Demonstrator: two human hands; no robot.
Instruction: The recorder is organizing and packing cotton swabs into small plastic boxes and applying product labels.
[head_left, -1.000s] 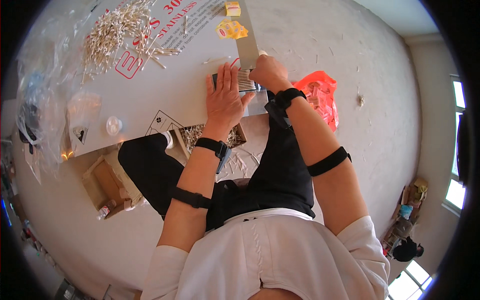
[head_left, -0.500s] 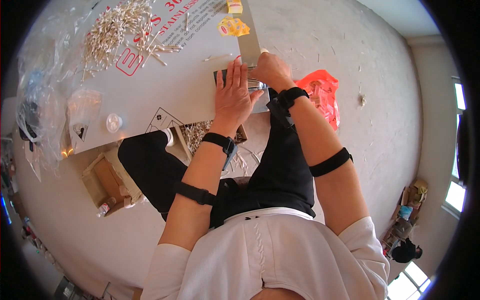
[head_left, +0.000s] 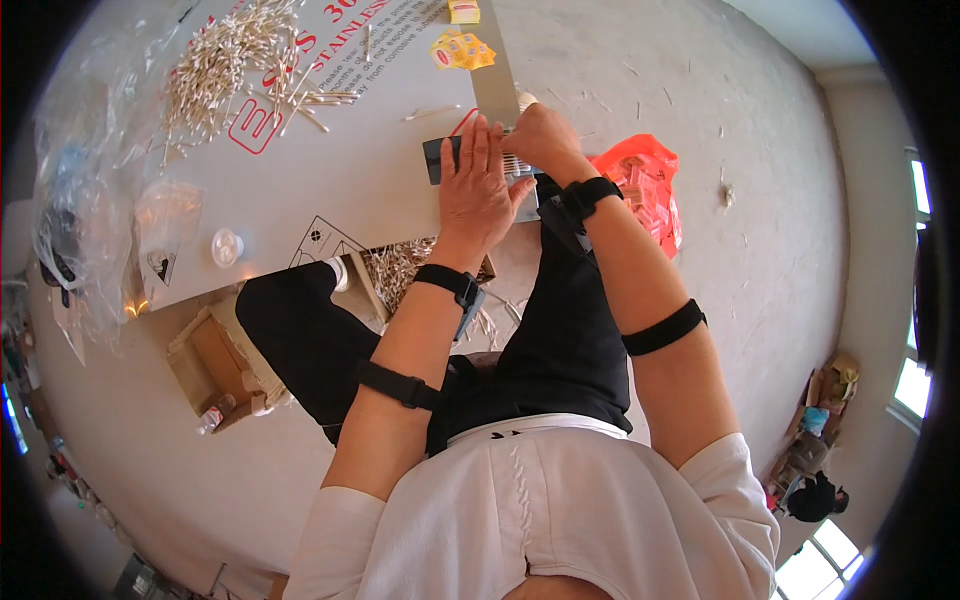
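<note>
The left hand [head_left: 473,205] lies flat, fingers straight and grasping nothing visible, over a dark plate [head_left: 434,164] whose long axis runs left to right beneath it. A row of cotton swabs [head_left: 513,163] shows between the hands, sticks pointing crosswise. The right hand [head_left: 545,137] is curled beside them; I cannot tell what it grips. Beyond the left hand, large red lettering and smaller grey lines mark the table [head_left: 370,200]; yellow packets [head_left: 463,50] carry tiny, unreadable print.

Left hand [head_left: 477,190] flat across swab row [head_left: 513,164] and dark plate [head_left: 434,161], near right edge of table [head_left: 370,190] — right hand [head_left: 543,137] curled at the row's right side. Swab pile [head_left: 225,75] upper left, yellow packets [head_left: 463,51] up top, clear cup [head_left: 227,247] lower left — red bag [head_left: 645,190] off to the right.
</note>
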